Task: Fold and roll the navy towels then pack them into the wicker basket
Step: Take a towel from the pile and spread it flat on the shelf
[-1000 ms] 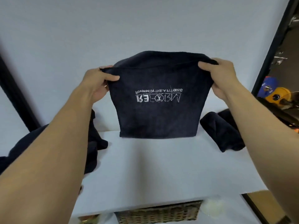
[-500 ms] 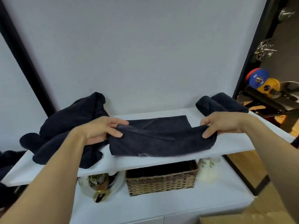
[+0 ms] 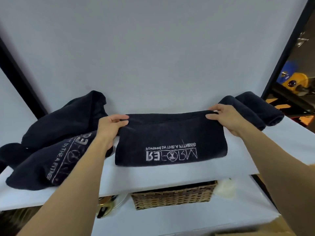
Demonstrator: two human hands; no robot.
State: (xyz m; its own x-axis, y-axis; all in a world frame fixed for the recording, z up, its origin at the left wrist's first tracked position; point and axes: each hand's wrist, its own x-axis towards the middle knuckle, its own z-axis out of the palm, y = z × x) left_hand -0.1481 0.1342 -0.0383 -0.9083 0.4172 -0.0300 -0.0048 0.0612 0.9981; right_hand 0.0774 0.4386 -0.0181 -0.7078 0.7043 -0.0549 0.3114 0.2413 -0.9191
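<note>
A folded navy towel (image 3: pixel 170 133) lies flat at the middle of a white shelf (image 3: pixel 170 172). Pale stitching on its near half reads "REFORM", with a smaller line, "Powered by THE A FITNESS", beyond it; the letters appear flipped from the camera's side. The left hand (image 3: pixel 110 124) pinches the towel's far left corner between thumb and fingers, and the right hand (image 3: pixel 226 116) pinches the far right corner the same way.

To the left, a heap of loose navy towels (image 3: pixel 56 133) spreads over the shelf's end, and one shows part of the same stitching, "THE A FITNES" being legible. At the right end, two rolled navy towels (image 3: pixel 254 108) lie side by side just behind the right hand.

The wicker basket (image 3: pixel 173 197) stands on a lower white surface (image 3: pixel 170 220) under the shelf's front edge, with a gold-coloured object (image 3: pixel 105 204) to its left. A plain pale wall (image 3: pixel 153 48) rises behind, framed by black posts (image 3: pixel 22 82). Blue and yellow weight plates (image 3: pixel 293 77) show at far right.
</note>
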